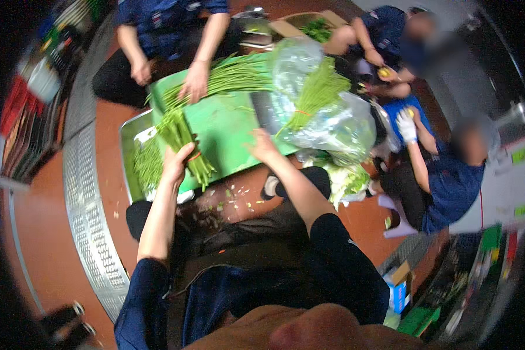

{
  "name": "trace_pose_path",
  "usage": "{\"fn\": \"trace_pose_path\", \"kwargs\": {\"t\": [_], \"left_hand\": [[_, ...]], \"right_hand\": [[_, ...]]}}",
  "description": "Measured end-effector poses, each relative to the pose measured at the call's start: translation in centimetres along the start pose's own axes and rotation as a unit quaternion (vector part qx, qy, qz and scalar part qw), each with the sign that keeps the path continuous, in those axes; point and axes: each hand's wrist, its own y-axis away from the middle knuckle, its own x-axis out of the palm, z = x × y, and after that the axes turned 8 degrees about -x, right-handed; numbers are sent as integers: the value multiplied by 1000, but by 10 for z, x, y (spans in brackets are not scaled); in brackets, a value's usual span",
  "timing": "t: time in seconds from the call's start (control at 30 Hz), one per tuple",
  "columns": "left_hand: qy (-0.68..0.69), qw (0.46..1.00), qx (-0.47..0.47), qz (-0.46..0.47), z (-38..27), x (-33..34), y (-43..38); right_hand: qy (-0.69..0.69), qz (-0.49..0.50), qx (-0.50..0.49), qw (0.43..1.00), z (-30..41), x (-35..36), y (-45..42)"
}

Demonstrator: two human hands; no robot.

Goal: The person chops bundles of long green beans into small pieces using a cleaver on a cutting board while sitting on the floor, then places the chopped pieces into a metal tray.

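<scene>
My left hand (175, 164) grips a bunch of long green stems (181, 135) tied with an orange band. It holds the bunch over the left part of a green cutting board (227, 131). Blurred, my right hand (262, 146) is at the board's right edge with its fingers apart and nothing visible in it. More loose green stems (240, 74) lie along the board's far side. Beside my left hand, a metal tray (126, 162) holds chopped green pieces (146, 164). Another banded green bunch (313, 96) rests on clear plastic bags (350, 127) to the right.
Across the board, a co-worker's hand (197, 81) presses on the stems. Leafy scraps (348, 179) are heaped on the right. Two people sit farther right, one wearing a white glove (406, 126), near a blue container (420, 114). A metal drain grate (87, 188) runs along the left floor.
</scene>
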Motion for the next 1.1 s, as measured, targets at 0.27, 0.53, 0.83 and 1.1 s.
{"fn": "trace_pose_path", "kwargs": {"t": [0.27, 0.53, 0.83, 1.1], "left_hand": [[-190, 979, -5, 74, 31, 47, -19], [-338, 933, 19, 124, 32, 19, -27], [-359, 920, -95, 129, 104, -33, -47], [-407, 898, 108, 126, 77, -22, -40]], "right_hand": [[-374, 113, -186, 901, 92, -25, -3], [-330, -118, -334, 875, 95, -13, -10], [-277, -50, -343, 896, 58, 53, -12], [-233, 14, -239, 943, 91, 21, -5]]}}
